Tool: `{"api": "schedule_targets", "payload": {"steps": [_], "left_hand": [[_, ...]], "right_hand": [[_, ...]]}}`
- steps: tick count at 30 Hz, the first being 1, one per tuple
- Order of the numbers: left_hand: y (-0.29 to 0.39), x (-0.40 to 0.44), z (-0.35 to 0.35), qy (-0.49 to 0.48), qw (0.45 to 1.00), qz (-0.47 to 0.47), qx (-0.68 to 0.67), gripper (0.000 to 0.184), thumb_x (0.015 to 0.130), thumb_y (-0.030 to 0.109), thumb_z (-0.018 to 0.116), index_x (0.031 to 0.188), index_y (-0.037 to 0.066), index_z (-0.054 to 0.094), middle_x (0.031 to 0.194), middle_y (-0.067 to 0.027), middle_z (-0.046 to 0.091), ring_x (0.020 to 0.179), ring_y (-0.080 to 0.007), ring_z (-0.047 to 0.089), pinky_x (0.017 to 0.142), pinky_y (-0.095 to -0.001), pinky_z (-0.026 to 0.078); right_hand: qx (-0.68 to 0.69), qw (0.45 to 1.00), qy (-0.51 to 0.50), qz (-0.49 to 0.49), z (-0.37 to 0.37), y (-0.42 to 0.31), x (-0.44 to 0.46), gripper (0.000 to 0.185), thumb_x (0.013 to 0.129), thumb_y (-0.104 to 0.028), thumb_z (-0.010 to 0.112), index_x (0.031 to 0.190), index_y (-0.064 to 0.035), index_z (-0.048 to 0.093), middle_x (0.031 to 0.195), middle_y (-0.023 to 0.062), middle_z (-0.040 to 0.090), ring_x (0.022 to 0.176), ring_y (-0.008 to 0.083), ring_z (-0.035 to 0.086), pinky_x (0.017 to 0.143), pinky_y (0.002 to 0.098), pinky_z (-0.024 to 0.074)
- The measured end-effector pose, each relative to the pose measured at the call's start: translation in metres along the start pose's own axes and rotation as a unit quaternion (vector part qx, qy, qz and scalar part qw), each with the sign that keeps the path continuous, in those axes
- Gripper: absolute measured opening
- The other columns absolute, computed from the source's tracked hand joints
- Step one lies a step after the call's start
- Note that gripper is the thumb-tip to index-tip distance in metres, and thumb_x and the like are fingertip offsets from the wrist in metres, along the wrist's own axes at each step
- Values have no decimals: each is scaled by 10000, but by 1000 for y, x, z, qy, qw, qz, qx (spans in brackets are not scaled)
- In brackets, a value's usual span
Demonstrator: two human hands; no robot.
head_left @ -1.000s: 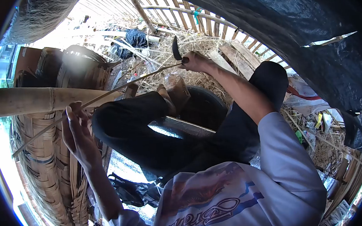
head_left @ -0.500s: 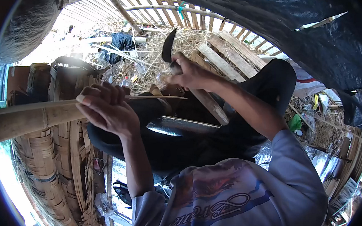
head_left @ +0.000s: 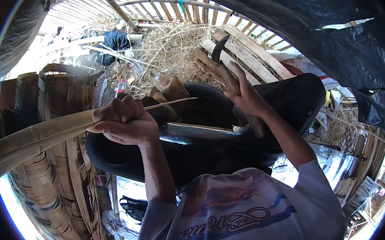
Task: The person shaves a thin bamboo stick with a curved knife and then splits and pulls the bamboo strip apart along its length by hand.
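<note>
My left hand (head_left: 125,122) is closed around a long split bamboo strip (head_left: 46,130) that runs in from the left edge. Its thin pointed end sticks out to the right of my fist, over my lap. In my right hand (head_left: 248,99) is a curved knife (head_left: 229,75) with a long wooden handle; at least one finger is stretched along it. The dark hooked blade points up and away from me, apart from the bamboo. The handle's butt end hangs down near my right thigh.
Woven bamboo rolls (head_left: 45,184) stand at my left. Beyond my legs lie straw (head_left: 169,46), wooden planks (head_left: 232,57) and litter. A dark round tub-like shape (head_left: 206,90) sits between my knees. Black plastic sheeting (head_left: 309,5) hangs overhead at the right.
My right hand has moved right and toward me with the knife, its fingers straighter. My left hand has shifted slightly right and down, and the bamboo now slants more.
</note>
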State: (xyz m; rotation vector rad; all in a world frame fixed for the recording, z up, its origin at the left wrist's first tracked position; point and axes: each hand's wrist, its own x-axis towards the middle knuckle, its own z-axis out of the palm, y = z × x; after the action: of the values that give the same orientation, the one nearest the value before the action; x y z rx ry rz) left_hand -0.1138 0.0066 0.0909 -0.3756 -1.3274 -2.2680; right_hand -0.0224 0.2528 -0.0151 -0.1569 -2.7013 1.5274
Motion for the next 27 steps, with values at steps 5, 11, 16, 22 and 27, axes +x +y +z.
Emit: {"api": "schedule_targets", "payload": {"steps": [5, 11, 16, 22, 27], "left_hand": [[3, 2, -1, -11, 998, -60, -24, 500, 956, 560, 385, 678, 167, 250, 540, 60, 168, 455, -50, 110, 390, -248, 84], [4, 0, -15, 4, 997, -52, -56, 503, 958, 579, 340, 684, 167, 253, 538, 57, 154, 458, -58, 103, 402, -259, 88], [7, 3, -5, 56, 995, 2, 88, 515, 965, 567, 321, 665, 164, 210, 546, 51, 136, 466, -61, 98, 416, -257, 91], [4, 2, -10, 48, 991, 38, 121, 516, 965, 581, 277, 681, 159, 190, 541, 57, 151, 454, -41, 117, 390, -235, 93], [1, 3, -13, 49, 993, 35, 101, 528, 960, 588, 285, 674, 158, 178, 538, 56, 150, 453, -43, 115, 391, -238, 83]], "right_hand": [[158, 920, -257, 249, -16, 12, -27, 404, 922, -126, 514, 1315, -57, 451, 925, 110, 572, 890, 257, 632, 744, 346, 512], [607, 723, -153, 292, -28, -18, -12, 436, 903, -237, 405, 1311, -91, 454, 937, 189, 645, 802, 255, 663, 659, 369, 536], [323, 898, -91, 285, -27, -8, 10, 452, 840, -293, 639, 1150, 27, 564, 964, 200, 693, 855, 230, 693, 737, 337, 540], [42, 992, -37, 112, -2, -25, 17, 253, 805, -281, 736, 778, -35, 684, 693, 19, 641, 696, 138, 658, 659, 297, 516], [410, 903, 128, 29, 26, -42, 43, 131, 845, -105, 704, 841, -8, 616, 671, 37, 597, 568, 94, 572, 524, 259, 461]]}}
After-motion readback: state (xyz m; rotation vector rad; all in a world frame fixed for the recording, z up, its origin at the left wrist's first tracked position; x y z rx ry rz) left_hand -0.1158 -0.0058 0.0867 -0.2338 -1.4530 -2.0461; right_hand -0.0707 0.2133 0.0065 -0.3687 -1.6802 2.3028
